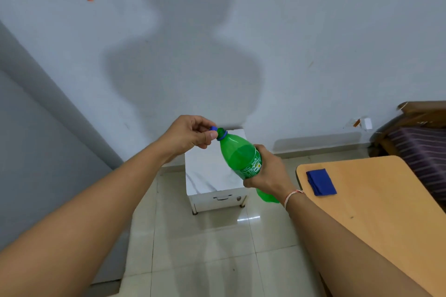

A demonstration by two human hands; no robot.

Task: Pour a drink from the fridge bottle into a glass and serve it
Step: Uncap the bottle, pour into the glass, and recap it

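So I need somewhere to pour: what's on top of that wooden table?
On the wooden table only a folded blue cloth shows, near its far corner. No glass is visible. The right forearm covers the near left edge, and the table runs out of frame.

Both forearms extended forward. Left hand (187, 134): fingers (209, 136) pinched together at the tips. Right hand (270, 171): fingers curled in a wrap grip, thread band on wrist.

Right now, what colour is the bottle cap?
Blue: the cap, pinched in the left hand, shows in the head view.
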